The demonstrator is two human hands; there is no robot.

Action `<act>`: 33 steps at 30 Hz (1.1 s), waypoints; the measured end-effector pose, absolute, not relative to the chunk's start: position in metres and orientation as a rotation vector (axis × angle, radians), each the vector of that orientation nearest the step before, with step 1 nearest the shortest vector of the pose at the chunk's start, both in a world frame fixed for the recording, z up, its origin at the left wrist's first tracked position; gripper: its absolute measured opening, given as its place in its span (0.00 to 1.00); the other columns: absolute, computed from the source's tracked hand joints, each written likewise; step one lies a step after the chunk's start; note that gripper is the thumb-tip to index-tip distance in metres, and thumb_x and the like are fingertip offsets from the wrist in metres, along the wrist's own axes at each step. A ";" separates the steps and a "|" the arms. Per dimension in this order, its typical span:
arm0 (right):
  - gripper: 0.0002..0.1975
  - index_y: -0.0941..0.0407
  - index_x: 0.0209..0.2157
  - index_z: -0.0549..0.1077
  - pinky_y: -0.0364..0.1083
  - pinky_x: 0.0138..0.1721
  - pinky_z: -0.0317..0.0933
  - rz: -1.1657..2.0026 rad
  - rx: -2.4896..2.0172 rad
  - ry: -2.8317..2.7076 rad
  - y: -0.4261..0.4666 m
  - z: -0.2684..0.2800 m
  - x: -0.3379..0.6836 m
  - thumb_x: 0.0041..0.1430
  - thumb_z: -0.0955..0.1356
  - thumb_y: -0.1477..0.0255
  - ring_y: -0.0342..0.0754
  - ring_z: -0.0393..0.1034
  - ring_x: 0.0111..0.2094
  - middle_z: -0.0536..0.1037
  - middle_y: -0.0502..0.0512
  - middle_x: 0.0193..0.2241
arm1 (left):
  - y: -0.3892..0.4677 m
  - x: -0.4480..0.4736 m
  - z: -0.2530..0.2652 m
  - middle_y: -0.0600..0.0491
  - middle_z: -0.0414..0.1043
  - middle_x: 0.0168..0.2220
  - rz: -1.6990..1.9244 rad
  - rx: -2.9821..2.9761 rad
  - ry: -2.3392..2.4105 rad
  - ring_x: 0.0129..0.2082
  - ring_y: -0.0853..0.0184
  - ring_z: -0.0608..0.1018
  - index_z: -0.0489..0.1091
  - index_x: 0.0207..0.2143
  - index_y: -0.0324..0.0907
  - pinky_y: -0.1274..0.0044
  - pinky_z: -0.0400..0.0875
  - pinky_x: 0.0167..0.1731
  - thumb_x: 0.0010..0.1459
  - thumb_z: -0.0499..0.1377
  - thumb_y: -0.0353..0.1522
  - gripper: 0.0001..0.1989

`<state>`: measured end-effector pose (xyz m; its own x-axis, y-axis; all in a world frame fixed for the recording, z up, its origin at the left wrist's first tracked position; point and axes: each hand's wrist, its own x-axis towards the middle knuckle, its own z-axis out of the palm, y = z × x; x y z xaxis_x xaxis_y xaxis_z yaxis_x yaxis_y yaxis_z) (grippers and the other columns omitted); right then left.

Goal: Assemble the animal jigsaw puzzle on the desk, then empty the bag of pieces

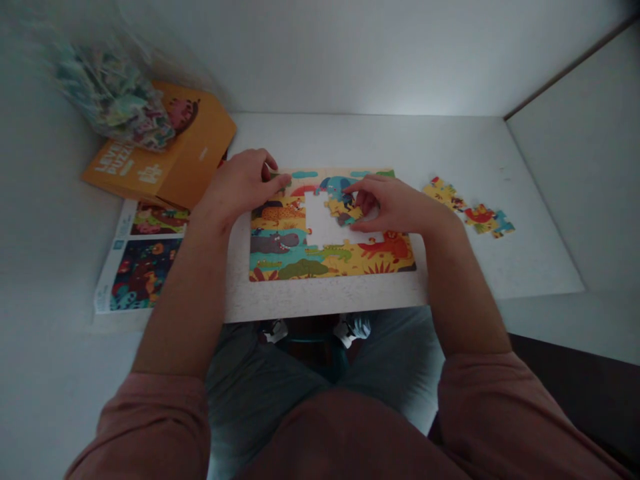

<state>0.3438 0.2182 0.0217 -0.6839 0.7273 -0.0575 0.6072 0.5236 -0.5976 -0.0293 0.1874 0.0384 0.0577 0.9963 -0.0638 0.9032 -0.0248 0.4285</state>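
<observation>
A jigsaw puzzle (pixel 280 241) with animals lies on the white table, its border joined and a white gap in its middle. My left hand (pixel 245 177) rests at the puzzle's upper left corner, thumb and fingers apart, holding nothing. Over the right part of the gap, my right hand (pixel 383 201) pinches a puzzle piece (pixel 345 212) between thumb and fingers. That piece is yellow with a dark patch and sits just under the blue elephant. Part of it is hidden by my fingers.
Several loose puzzle pieces (pixel 477 212) lie in a row on the right of the table (pixel 530 267). At the left stands an orange puzzle box (pixel 200 150) with a plastic bag of pieces (pixel 117 100) on it. A printed picture sheet (pixel 145 267) lies below the box.
</observation>
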 end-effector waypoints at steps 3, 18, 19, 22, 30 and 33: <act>0.34 0.48 0.64 0.91 0.69 0.56 0.84 0.814 -1.120 -2.549 0.217 0.025 0.345 0.57 0.89 0.56 0.67 0.83 0.49 0.85 0.65 0.61 | 0.187 -0.030 0.038 0.41 0.91 0.55 0.356 1.994 1.905 0.56 0.47 0.89 0.86 0.59 0.46 0.59 0.82 0.58 0.79 0.69 0.47 0.17; 0.31 0.49 0.59 0.89 0.66 0.61 0.74 0.580 -0.856 -2.724 0.189 0.020 0.305 0.66 0.87 0.44 0.72 0.82 0.57 0.85 0.66 0.63 | 0.183 -0.026 0.042 0.40 0.91 0.59 0.349 1.965 1.890 0.59 0.52 0.84 0.85 0.67 0.39 0.61 0.77 0.62 0.84 0.66 0.47 0.24; 0.31 0.49 0.59 0.89 0.66 0.62 0.74 0.570 -0.852 -2.735 0.189 0.019 0.304 0.67 0.87 0.43 0.72 0.82 0.57 0.85 0.66 0.63 | 0.183 -0.026 0.042 0.40 0.91 0.60 0.347 1.964 1.885 0.60 0.53 0.84 0.85 0.68 0.38 0.61 0.76 0.63 0.84 0.67 0.47 0.25; 0.29 0.49 0.57 0.89 0.66 0.63 0.72 0.553 -0.852 -2.749 0.188 0.018 0.304 0.69 0.87 0.44 0.72 0.82 0.57 0.85 0.66 0.64 | 0.182 -0.027 0.041 0.39 0.91 0.62 0.347 1.959 1.879 0.60 0.53 0.85 0.85 0.68 0.39 0.62 0.76 0.63 0.83 0.68 0.49 0.26; 0.25 0.48 0.62 0.91 0.67 0.64 0.72 0.581 -0.801 -2.718 0.191 0.014 0.307 0.74 0.85 0.48 0.70 0.81 0.58 0.85 0.65 0.64 | 0.184 -0.030 0.040 0.38 0.91 0.62 0.367 1.980 1.852 0.61 0.49 0.85 0.86 0.69 0.40 0.59 0.78 0.65 0.80 0.69 0.54 0.31; 0.26 0.45 0.65 0.91 0.67 0.65 0.72 0.615 -0.745 -2.706 0.193 0.014 0.308 0.78 0.82 0.45 0.69 0.80 0.58 0.85 0.65 0.63 | 0.186 -0.034 0.035 0.40 0.92 0.62 0.405 1.951 1.805 0.66 0.46 0.85 0.84 0.72 0.44 0.58 0.76 0.70 0.78 0.71 0.59 0.35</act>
<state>0.3079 0.1928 0.0136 -0.8322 0.5364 0.1404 0.4231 0.7779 -0.4646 -0.0341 0.1856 0.0353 0.1013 0.9911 -0.0860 0.8593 -0.0436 0.5096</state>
